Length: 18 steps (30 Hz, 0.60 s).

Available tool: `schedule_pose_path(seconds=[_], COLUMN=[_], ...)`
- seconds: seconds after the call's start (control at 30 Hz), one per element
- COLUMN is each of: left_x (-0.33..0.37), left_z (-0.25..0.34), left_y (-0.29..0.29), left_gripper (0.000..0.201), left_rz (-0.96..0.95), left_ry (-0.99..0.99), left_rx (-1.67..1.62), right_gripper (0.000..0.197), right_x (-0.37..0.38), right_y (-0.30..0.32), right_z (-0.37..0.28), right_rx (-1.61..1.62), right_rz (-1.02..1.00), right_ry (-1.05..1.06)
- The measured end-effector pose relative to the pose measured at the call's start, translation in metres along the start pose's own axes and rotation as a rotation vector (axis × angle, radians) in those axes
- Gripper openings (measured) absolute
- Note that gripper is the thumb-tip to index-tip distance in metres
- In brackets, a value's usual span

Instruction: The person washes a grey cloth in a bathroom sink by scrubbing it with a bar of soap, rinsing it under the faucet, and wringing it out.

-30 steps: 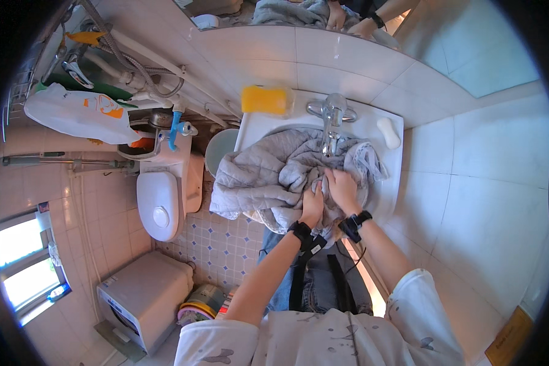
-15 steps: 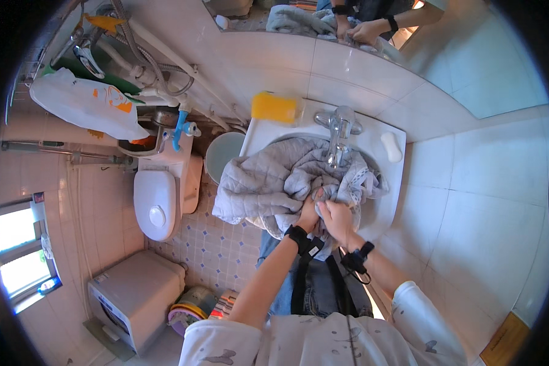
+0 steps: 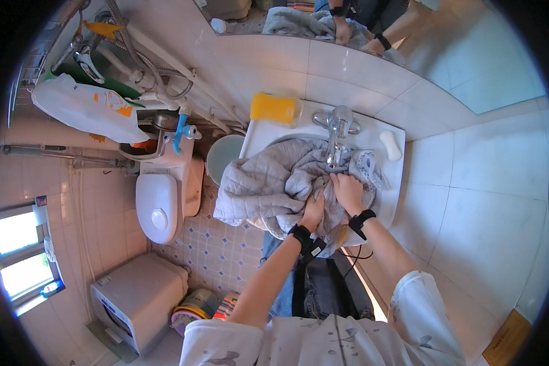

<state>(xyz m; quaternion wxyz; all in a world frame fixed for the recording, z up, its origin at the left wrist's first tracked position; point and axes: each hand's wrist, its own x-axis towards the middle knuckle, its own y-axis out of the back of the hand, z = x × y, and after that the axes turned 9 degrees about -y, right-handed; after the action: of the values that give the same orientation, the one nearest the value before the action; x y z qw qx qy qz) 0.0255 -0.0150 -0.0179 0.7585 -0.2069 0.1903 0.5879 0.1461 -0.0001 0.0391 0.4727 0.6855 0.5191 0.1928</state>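
Pressing with left hand (image 3: 313,213) and right hand (image 3: 349,193) into a grey quilted blanket (image 3: 256,177) heaped in the washbasin (image 3: 391,190) and hanging over its left rim; with fingertips partly buried in folds, cannot tell whether gripping or only pushing. Could slide off the washbasin's left side, dragged by overhanging weight; could also, if bunched too far, snag on the chrome faucet (image 3: 339,134) at the washbasin's back or nudge the white soap-like bar (image 3: 390,146) off its right ledge. Soft, padded, stitched in seams, rumpled into thick ridges; around it, glossy ceramic, rounded polished metal and, at the washbasin's back left corner, a boxy yellow block (image 3: 272,108).
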Motion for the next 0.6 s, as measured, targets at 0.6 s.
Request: schedule_pose_path(seconds=[0.6], left_x=[-0.008], left_z=[0.020], left_y=[0.003], left_gripper=[0.057], left_rz=[-0.042], left_ry=[0.182], left_rx=[-0.122], right_gripper=[0.037], right_x=[-0.036], right_y=[-0.011], right_z=[0.008], right_rx=[0.158], right_rz=[-0.085], right_ry=[0.092])
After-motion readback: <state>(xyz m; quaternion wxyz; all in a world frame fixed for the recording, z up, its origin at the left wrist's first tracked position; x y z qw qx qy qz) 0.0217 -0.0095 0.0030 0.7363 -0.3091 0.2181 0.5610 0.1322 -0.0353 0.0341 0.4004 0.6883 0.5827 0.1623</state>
